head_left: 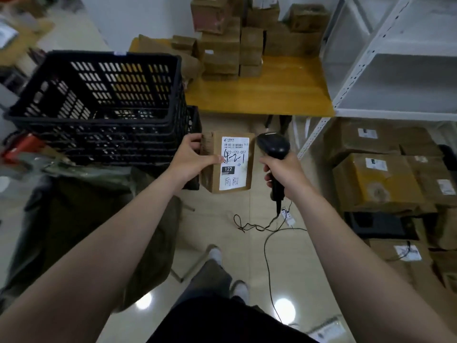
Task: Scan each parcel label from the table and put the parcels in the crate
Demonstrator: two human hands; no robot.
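Parcel [228,164] held in air by left hand [191,158], thumb laid on white label [233,163], label faced up. Scanner [273,147] gripped by right hand [284,175], just right of parcel. Black crate [99,95] seen left, stacked. Bench [262,95] loaded with boxes behind.

**Colours and patterns at the scanning station**

The brown cardboard parcel [209,179] bears a white paper label [235,180] — black barcode stripes, black handwritten strokes, a black block with white numerals. The black plastic crate [99,95] has walls pierced in regular slot rows. Also shown — black handheld scanner [273,147], yellow-orange wooden table [259,95], white metal shelving [395,82].
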